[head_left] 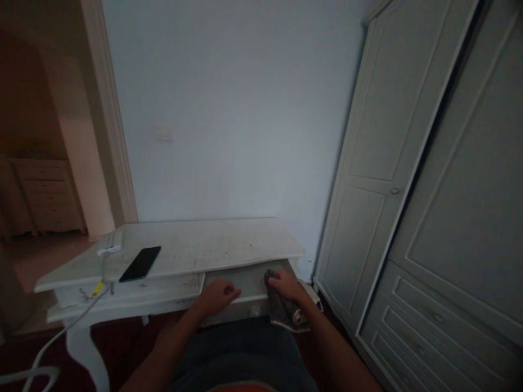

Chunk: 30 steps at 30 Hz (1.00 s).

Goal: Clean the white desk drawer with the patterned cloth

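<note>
My right hand (286,284) grips a dark grey-brown cloth (281,310) at the right side of a pulled-out drawer (247,280). The cloth hangs over the drawer's front edge, with a lighter rolled part near its bottom. Over the left part of the same drawer is my left hand (218,296), its fingers curled in and nothing visible in them. I cannot tell whether it touches the drawer front. A round knob (255,311) shows on that front, below and between my hands.
The drawer belongs to a worn white table (229,237) against the wall. On the table's left lie a black phone (140,264) and a white power strip (110,242) with a cable hanging down. A tall wardrobe (368,163) stands close on the right. A doorway opens at left.
</note>
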Available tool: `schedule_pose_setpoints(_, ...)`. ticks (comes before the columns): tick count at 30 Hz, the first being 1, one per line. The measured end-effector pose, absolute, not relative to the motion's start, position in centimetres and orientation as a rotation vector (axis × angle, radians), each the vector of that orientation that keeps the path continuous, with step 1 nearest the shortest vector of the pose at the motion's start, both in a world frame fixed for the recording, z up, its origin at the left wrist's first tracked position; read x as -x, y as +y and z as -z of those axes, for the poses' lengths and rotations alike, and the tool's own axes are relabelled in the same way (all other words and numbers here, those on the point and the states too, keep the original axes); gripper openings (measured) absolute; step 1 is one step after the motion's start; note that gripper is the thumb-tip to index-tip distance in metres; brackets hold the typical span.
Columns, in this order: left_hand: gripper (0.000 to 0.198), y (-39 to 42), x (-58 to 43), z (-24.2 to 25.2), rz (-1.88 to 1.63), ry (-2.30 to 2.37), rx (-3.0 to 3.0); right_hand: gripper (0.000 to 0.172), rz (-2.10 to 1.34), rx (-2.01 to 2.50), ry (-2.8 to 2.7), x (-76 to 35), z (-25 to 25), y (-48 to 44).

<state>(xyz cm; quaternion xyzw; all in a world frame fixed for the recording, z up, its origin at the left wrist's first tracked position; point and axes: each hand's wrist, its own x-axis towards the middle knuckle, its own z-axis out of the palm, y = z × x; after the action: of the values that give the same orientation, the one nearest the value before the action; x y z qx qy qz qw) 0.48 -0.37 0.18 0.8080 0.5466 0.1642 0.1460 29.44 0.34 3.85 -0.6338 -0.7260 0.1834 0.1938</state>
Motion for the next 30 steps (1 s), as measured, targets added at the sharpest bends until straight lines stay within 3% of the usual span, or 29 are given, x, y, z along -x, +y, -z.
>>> schedule_pose_setpoints(5, 0.068, -0.5, -0.6, -0.4, -0.476, 1.533, -2.27, 0.032, -0.359, 1.771, -2.064, -28.4, -3.2, -1.1)
schedule_pose_setpoints(10, 0.094, -0.4, -0.4, -0.6, -0.55, 1.461, -2.124, 0.028, -0.189, 1.626, -2.156, -23.6, -2.0, -3.1)
schedule_pose_setpoints(16, 0.102, -0.2, 0.4, -0.5, -0.572, 1.388, -2.111, 0.039, -0.133, 1.45, -2.241, -16.6, -0.4, -3.8)
schedule_pose_setpoints(22, 0.076, -0.6, 0.6, -0.4, -0.494, 1.388, -2.228, 0.034, -0.075, 1.265, -2.294, -19.0, 1.1, -3.5)
schedule_pose_setpoints(30, 0.074, -0.6, -0.8, -0.1, -0.37, 1.483, -2.298, 0.042, -0.021, 1.391, -2.202, -30.7, 0.2, -2.9)
